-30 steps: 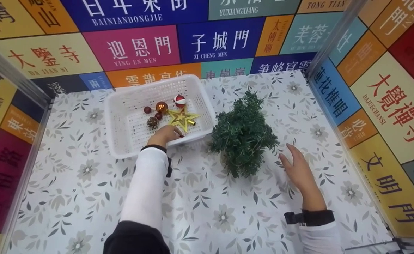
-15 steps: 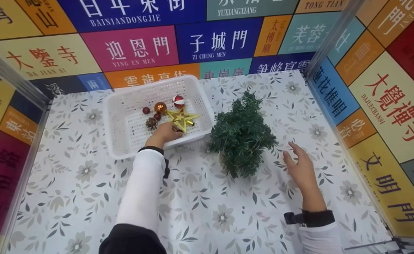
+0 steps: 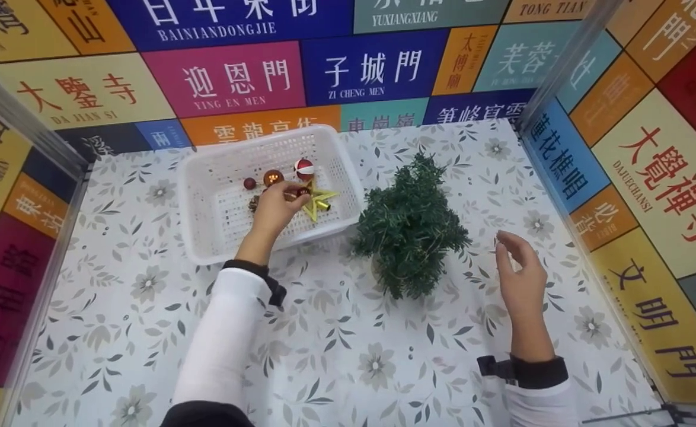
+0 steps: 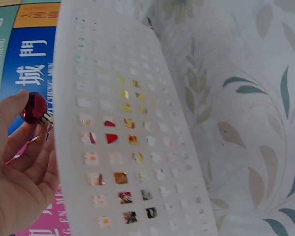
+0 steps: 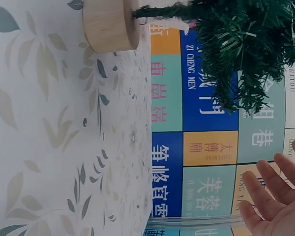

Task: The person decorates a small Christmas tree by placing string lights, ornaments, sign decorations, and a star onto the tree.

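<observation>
My left hand is over the white plastic basket, pinching a shiny red ball ornament between thumb and fingers. In the left wrist view the ornament's metal cap and a gold loop show, and the basket's perforated wall fills the middle. Below the hand in the head view is a gold star, partly covered. A small green artificial Christmas tree on a wooden base stands right of the basket. Beyond the tree's right side, my right hand is held with relaxed fingers, touching nothing.
Also in the basket are a red-and-white ball, a copper ball, a small dark red ball and a partly hidden pinecone. Printed panels enclose the flower-patterned tabletop at back and sides.
My left hand has risen from the basket's near side, bringing the red ball ornament into view. The right hand has shifted slightly rightward, away from the tree.
</observation>
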A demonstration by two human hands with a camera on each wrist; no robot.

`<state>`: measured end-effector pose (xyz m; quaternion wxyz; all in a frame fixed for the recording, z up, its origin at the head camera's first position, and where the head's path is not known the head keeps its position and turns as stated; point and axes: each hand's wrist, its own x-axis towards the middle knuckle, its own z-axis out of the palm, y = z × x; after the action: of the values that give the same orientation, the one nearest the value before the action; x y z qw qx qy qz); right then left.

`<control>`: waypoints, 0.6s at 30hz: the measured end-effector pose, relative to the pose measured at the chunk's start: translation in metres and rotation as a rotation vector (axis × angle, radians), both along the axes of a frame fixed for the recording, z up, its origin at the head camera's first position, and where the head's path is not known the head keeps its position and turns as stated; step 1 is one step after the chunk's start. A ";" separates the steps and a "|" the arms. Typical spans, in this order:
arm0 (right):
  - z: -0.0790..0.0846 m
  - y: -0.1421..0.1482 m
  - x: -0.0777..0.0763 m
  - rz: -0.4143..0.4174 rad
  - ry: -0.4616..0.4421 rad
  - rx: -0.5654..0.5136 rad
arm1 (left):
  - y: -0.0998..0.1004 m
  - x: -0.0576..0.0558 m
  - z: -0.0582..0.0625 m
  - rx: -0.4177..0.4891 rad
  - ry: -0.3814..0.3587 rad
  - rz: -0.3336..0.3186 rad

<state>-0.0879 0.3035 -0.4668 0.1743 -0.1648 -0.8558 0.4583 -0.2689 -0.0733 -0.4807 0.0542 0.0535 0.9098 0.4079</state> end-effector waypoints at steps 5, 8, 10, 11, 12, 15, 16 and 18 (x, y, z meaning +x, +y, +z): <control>0.015 -0.012 0.006 -0.001 0.133 0.027 | 0.012 0.026 0.020 0.070 0.117 0.018; 0.025 -0.021 0.011 0.038 0.217 0.053 | 0.020 0.047 0.031 0.139 0.200 0.000; 0.031 -0.027 0.015 0.069 0.254 0.061 | 0.026 0.063 0.037 0.187 0.253 -0.022; 0.034 -0.029 0.018 0.086 0.269 0.059 | 0.028 0.070 0.041 0.205 0.277 -0.034; 0.037 -0.032 0.020 0.103 0.280 0.055 | 0.031 0.078 0.043 0.221 0.302 -0.044; 0.045 -0.040 0.026 0.152 0.302 0.046 | 0.036 0.098 0.048 0.254 0.376 -0.073; 0.047 -0.042 0.027 0.170 0.321 0.044 | 0.038 0.104 0.048 0.258 0.402 -0.085; 0.050 -0.049 0.030 0.197 0.356 0.060 | 0.040 0.115 0.048 0.266 0.448 -0.109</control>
<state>-0.0575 0.2550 -0.4169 0.2819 0.0084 -0.8369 0.4692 -0.1542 -0.0331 -0.4329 -0.1341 0.1980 0.8333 0.4984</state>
